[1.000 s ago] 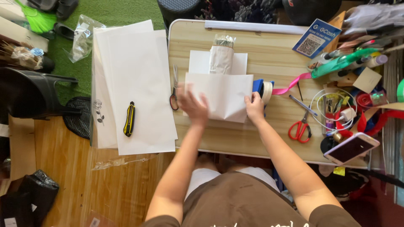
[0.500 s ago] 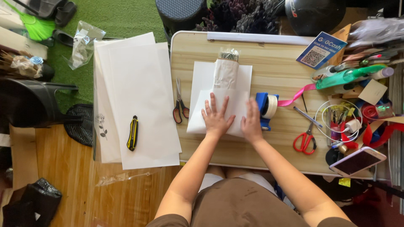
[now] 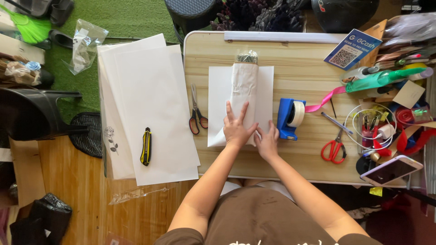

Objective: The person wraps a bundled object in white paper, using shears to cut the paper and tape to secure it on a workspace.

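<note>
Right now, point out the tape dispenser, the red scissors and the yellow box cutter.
tape dispenser (image 3: 289, 119), head view, on its blue body left of the roll.
red scissors (image 3: 333, 150), head view, on the red handle loops.
yellow box cutter (image 3: 146, 146), head view, mid-handle.

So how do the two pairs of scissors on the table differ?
The dark-handled scissors lie left of the white paper, near the left hand, blades closed and pointing away from the person. The red scissors lie right of the blue tape dispenser, tilted, beyond the right hand; their handles are brighter and look larger. Both lie flat and untouched on the table.
</note>
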